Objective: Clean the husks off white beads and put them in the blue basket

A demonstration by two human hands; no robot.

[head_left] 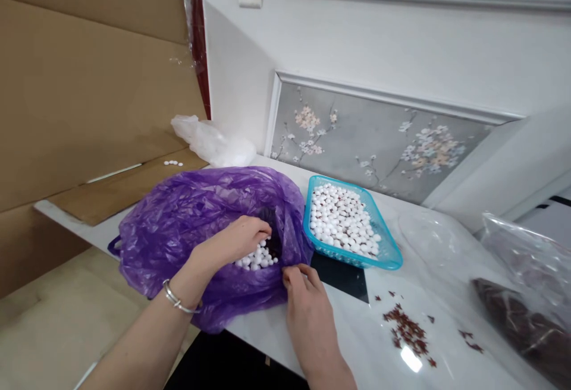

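A purple plastic bag [173, 217] lies spread with its mouth toward me, and small white balls [257, 258] are heaped inside. My left hand [243, 236], with a silver bracelet at the wrist, reaches into the mouth over the heap. Its fingers are closed, and a bit of white shows at the tips, seemingly a white ball. At the bag's near right rim, my right hand [307, 304] has its fingers bent in on the purple plastic. Right beside the bag stands a blue plastic basket [388, 247], holding many white balls mixed with small brown pieces.
Small brown star-shaped pieces [407, 329] are scattered on the white table [357, 342]. A clear bag of dark brown material [517, 318] lies at the right. Cardboard [89, 93] stands at the left, a few white balls on its lower flap. A white plastic bag [209, 143] rests by the wall.
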